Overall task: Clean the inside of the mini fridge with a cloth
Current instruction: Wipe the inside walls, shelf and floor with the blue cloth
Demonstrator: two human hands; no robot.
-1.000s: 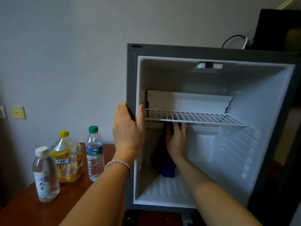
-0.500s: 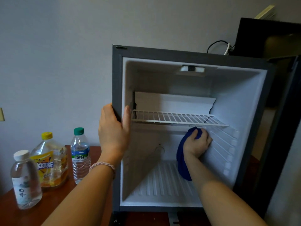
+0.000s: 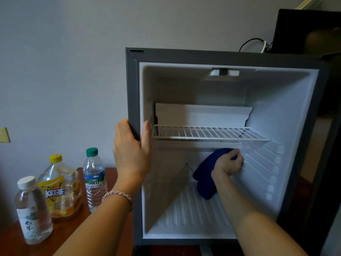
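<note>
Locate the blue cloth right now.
In the head view, the blue cloth is inside the mini fridge, below the wire shelf, gripped by the right hand against the back right corner by the ribbed right wall.

Three bottles stand on a brown wooden table at lower left: a white-capped bottle nearest, a yellow-capped tea bottle behind it, a green-capped water bottle right. A black monitor and cables occupy the far right; a yellow wall plate far left.
</note>
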